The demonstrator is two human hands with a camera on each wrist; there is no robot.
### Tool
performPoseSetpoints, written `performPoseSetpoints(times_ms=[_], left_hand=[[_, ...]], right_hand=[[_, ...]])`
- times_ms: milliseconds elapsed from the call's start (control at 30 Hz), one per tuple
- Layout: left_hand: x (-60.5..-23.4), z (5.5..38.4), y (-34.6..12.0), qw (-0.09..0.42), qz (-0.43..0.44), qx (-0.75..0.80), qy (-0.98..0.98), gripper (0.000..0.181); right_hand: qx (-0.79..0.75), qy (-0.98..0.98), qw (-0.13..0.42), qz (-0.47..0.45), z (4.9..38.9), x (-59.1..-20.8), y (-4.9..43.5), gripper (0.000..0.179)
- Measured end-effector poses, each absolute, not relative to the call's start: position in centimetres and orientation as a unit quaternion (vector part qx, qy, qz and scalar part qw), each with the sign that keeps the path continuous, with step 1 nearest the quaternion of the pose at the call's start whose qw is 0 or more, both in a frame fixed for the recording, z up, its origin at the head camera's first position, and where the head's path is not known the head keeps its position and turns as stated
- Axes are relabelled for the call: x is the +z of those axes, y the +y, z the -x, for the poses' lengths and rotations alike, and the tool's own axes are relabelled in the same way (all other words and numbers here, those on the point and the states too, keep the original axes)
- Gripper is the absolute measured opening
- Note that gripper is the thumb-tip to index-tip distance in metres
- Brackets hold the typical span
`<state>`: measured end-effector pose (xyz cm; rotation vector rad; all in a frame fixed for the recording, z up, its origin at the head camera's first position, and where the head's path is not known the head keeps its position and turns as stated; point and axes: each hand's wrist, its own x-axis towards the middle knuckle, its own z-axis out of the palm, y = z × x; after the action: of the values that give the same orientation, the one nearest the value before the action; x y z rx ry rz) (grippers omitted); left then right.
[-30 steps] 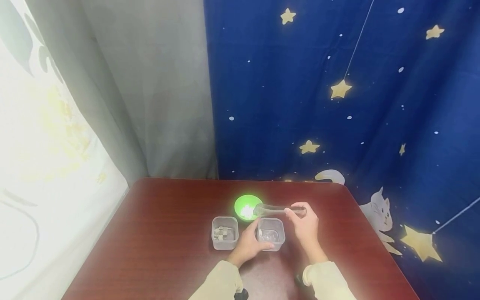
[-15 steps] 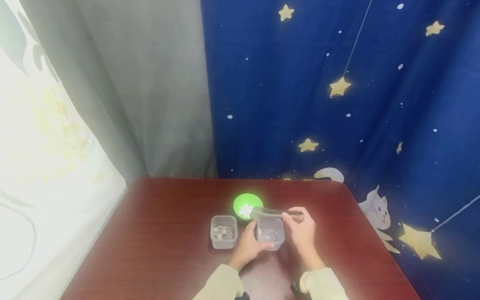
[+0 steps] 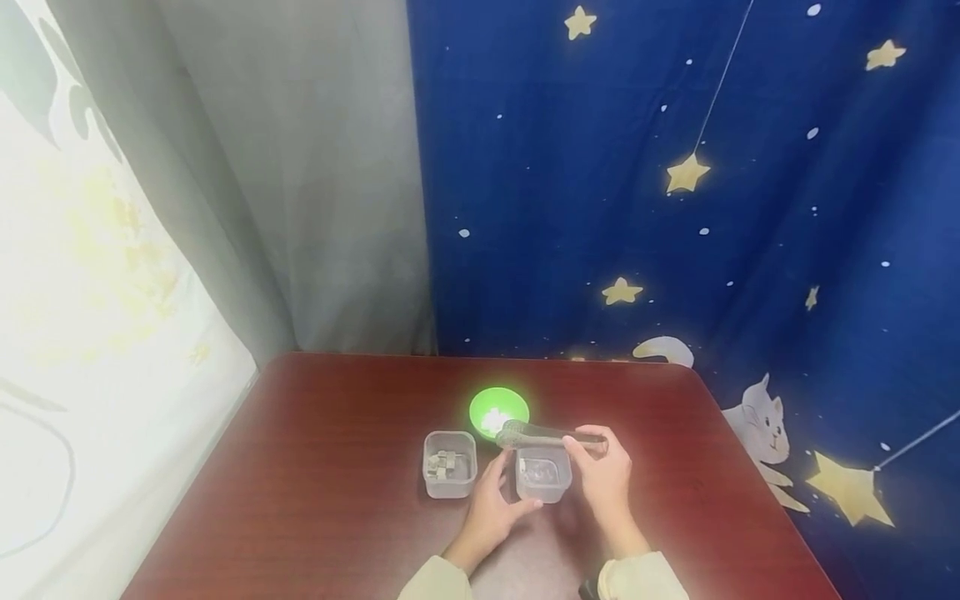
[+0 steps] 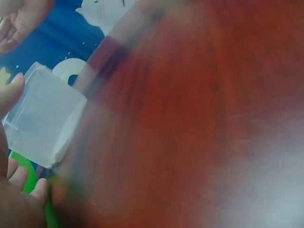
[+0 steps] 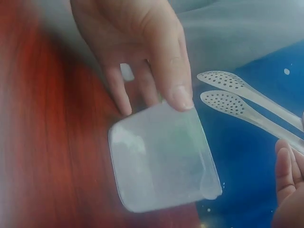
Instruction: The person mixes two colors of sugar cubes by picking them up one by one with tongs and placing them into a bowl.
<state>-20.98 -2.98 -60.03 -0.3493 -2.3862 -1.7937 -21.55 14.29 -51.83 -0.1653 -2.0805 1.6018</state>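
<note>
Tongs with perforated heads [image 5: 228, 104], seen spread apart in the right wrist view, are held by my right hand [image 3: 606, 471] between thumb and fingers. They reach left over the rear rim of a clear square plastic container [image 3: 543, 479], near the bowl. At that container's left side is my left hand [image 3: 491, 504], its thumb and fingers spread loosely near the wall. Whether the fingers touch it is hard to tell. Behind, a green bowl [image 3: 512, 403] holds bright white pieces, too glaring to make out. Nothing shows clearly between the tong heads.
Left of my left hand, a second clear container [image 3: 468, 481] holds several small pale blocks. Everything stands on a reddish-brown table [image 3: 337, 467]. A blue curtain with stars [image 3: 540, 208] hangs behind the table's back edge, beside a grey curtain [image 3: 322, 208].
The tongs have moved from the bowl toward me, over the container's rear edge. My left hand has loosened from around the container and shifted slightly left and toward me.
</note>
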Motion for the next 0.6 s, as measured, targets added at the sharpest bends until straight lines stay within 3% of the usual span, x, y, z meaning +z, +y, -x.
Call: performPoseSetpoints(times_ms=[600], left_hand=[[-59.9,18.5,-5.1,0.072,0.125,-0.627,-0.766,0.069]], right_hand=[[0.615,-0.746,0.253,0.04,20.3,-52.2,12.8,0.023]])
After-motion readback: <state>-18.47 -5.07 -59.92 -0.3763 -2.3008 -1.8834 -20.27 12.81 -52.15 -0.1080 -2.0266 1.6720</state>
